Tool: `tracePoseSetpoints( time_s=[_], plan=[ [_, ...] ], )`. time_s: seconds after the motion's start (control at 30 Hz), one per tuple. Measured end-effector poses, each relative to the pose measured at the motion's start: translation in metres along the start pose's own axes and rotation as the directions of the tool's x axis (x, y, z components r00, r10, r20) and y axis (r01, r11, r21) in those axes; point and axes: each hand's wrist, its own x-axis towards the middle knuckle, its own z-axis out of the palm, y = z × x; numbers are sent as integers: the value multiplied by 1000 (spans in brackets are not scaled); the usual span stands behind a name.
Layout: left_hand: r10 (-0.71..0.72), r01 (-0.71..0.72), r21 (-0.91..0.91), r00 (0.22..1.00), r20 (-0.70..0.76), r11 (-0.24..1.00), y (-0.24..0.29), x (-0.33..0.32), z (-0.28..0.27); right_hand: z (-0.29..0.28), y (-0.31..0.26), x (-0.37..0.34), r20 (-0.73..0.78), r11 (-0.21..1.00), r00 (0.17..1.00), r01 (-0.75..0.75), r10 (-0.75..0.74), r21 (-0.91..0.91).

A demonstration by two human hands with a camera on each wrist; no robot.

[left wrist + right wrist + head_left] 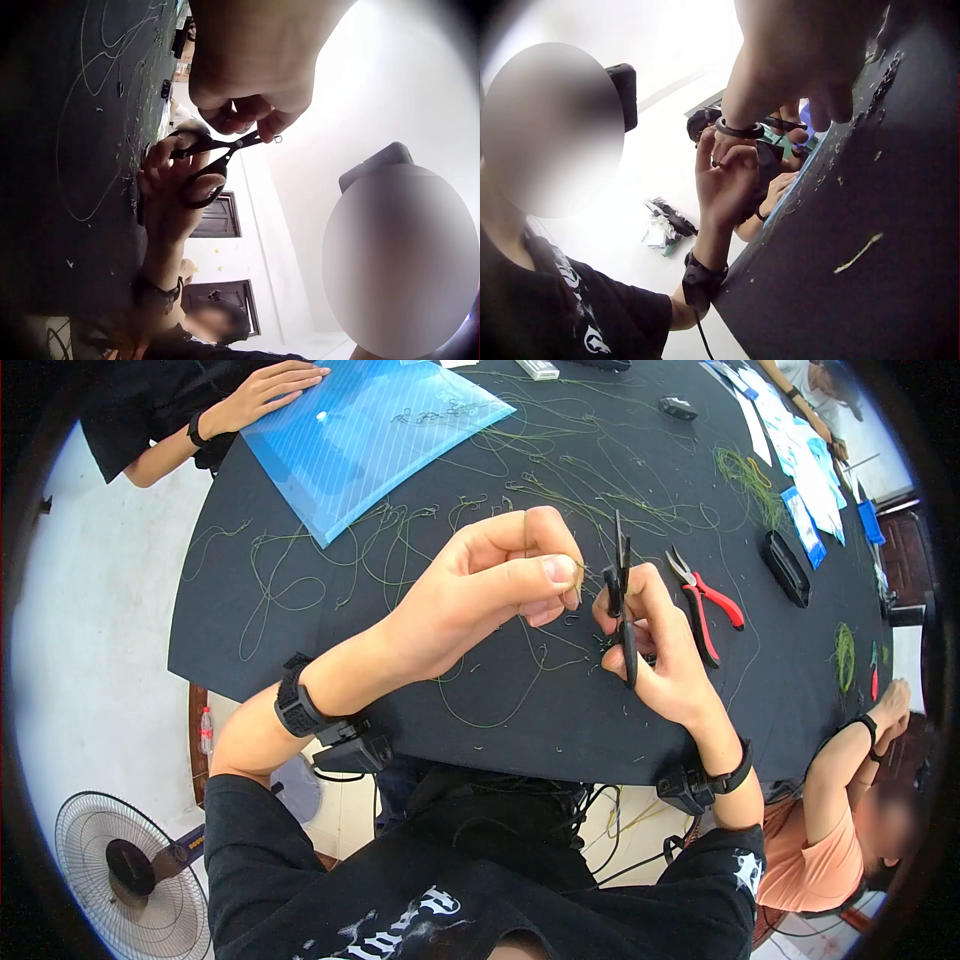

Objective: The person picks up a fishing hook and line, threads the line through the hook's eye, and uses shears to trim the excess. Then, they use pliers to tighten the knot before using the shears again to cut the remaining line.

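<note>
My left hand point(490, 575) is raised over the table and pinches a thin green fishing line point(526, 532) between thumb and index finger. A loop of line hangs below that hand. My right hand point(668, 645) holds a pair of black scissors point(626, 625), thumb and fingers in the handle loops. In the left wrist view the scissors point(225, 150) have their tips right at the left fingertips, where a small metal piece point(277, 139) shows. In the right wrist view the blades are largely hidden behind the hand. Small dark hooks point(571, 620) lie under the hands.
Red-handled pliers point(715, 605) lie right of the scissors. A blue folder point(370, 450) with dark hooks on it is at the back left, another person's hand point(275, 392) resting there. Tangled green lines point(745, 480), a black case point(785, 568) and papers point(800, 450) are on the table point(230, 630).
</note>
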Motion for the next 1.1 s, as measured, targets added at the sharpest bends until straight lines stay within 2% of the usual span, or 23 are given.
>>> tracePoseSetpoints(
  time_s=[0.03, 0.17, 0.27, 0.3, 0.37, 0.43, 0.53, 0.67, 0.7, 0.77, 0.8, 0.9, 0.93, 1.1],
  plan=[
    [-1, 1, 3, 1000, 3, 1000, 0, 0, 0, 0, 3, 0, 11, 999, 1000, 21, -20, -36],
    [-24, 29, 220, 999, -26, 975, 2, -3, 1, 0, -5, 1, -113, 959, 993, 17, 15, 281],
    [-87, 89, 381, 996, -23, 920, 6, -6, 0, 8, 1, 3, -177, 888, 981, 151, -80, 434],
    [-85, 91, 388, 996, -34, 917, 5, -6, 0, 6, 3, 1, -136, 892, 987, 141, -90, 430],
    [-80, 95, 402, 995, -54, 911, 2, -6, 0, -5, -5, -4, -7, 948, 1000, -3, 6, 317],
    [-53, 87, 438, 994, -90, 895, 1, -5, -1, -1, -6, -4, -52, 964, 998, -10, 24, 266],
    [-70, 103, 441, 993, -90, 891, 3, -5, -1, 11, -9, 3, -273, 905, 962, 109, 8, 412],
    [-32, 70, 385, 994, -103, 920, -4, -5, 3, 3, -5, 0, -175, 924, 984, 94, -30, 371],
    [-26, 67, 385, 993, -111, 920, -3, -5, 4, -1, -9, -2, -132, 974, 991, 28, 2, 224],
    [-12, 61, 387, 992, -127, 920, -2, -4, 4, 0, -2, -1, -74, 985, 993, 103, -94, 136],
    [-9, 62, 405, 991, -130, 912, -2, -4, 3, 1, -3, -2, -51, 986, 995, 93, -86, 140],
    [-8, 67, 434, 991, -135, 898, -1, -4, 2, 14, -10, -2, -195, 928, 980, 38, 37, 370],
    [-15, 72, 427, 991, -136, 901, -2, -4, 2, 15, -6, -1, -208, 902, 978, 92, -2, 421],
    [-42, 92, 437, 991, -124, 895, -8, -4, 3, 17, -6, 1, -281, 886, 959, 164, -41, 433]
  ],
)
